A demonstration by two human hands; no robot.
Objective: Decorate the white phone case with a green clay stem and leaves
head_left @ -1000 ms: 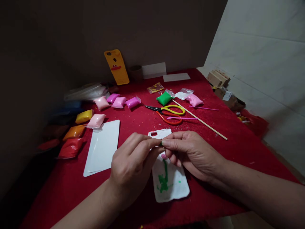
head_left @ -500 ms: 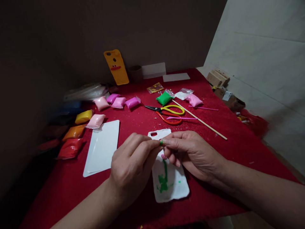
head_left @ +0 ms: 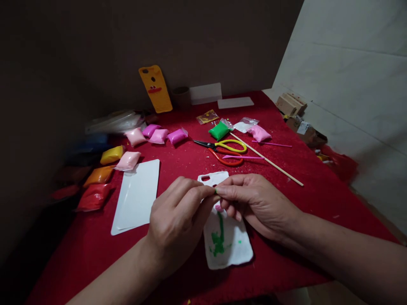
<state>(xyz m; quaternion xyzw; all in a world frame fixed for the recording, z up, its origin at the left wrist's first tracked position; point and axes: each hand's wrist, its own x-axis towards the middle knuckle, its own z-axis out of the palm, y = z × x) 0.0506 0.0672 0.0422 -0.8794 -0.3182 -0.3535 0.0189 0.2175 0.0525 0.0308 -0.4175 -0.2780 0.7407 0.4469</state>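
Observation:
A white phone case (head_left: 232, 250) lies on the red cloth, with a green stem and leaf shape (head_left: 218, 243) and a small pink piece (head_left: 219, 208) on it. Above its upper part, my left hand (head_left: 181, 216) and my right hand (head_left: 257, 203) meet at the fingertips. Between them they pinch a tiny bit of green clay (head_left: 216, 191), mostly covered by the fingers. Part of the case is hidden under both hands.
Scissors (head_left: 222, 148), a pink tool (head_left: 244, 157) and a wooden stick (head_left: 270, 162) lie beyond the hands. White boards (head_left: 136, 199) and colourful clay packets (head_left: 95, 197) are at left. A yellow case (head_left: 157, 93) leans on the back wall. A green packet (head_left: 219, 130) sits near the scissors.
The fingertips have closed in slightly around the green clay, so less of it shows. Both hands otherwise keep nearly the same place.

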